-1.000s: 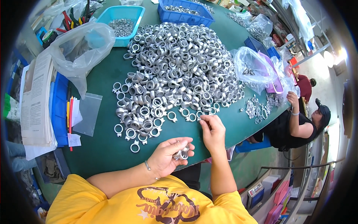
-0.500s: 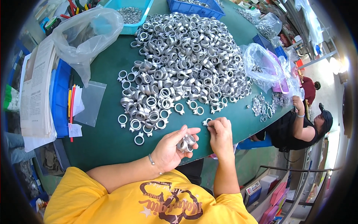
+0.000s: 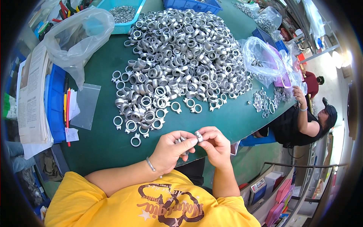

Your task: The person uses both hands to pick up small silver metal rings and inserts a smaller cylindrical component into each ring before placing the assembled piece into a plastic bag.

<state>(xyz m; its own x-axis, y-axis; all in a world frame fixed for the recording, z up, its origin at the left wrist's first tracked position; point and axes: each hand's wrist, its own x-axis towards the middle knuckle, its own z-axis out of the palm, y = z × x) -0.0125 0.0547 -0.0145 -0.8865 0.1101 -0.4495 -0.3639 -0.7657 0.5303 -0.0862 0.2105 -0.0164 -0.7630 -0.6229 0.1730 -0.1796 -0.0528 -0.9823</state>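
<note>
Head view showed, at far left, papers (image 3: 32,98) beside a blue tray (image 3: 56,106), with a red pencil (image 3: 68,121) and a note (image 3: 72,134) along the tray's right side. A plastic bag (image 3: 79,41) lay near a flat clear pouch (image 3: 86,108) on the green table (image 3: 100,142). Farther back stood a teal bin (image 3: 124,27) of small metal parts. The left hand (image 3: 166,151) was curled around a few metal rings (image 3: 183,140), partly hidden by its fingers, so their count could not be told. Beyond the hands spread a large pile (image 3: 185,56) of similar rings, several lying singly at its near edge. Between the 2 hands, 1 ring (image 3: 199,136) was pinched in the fingertips of the right hand (image 3: 217,147), the left thumb right beside it; whether that thumb touched it could not be told. Farther right, a clear bag (image 3: 261,56) lay against a purple bin (image 3: 281,81), near small silver parts (image 3: 264,103) on the table. At far right, a person (image 3: 298,128) in black sat, 1 hand raised near that bin.
</note>
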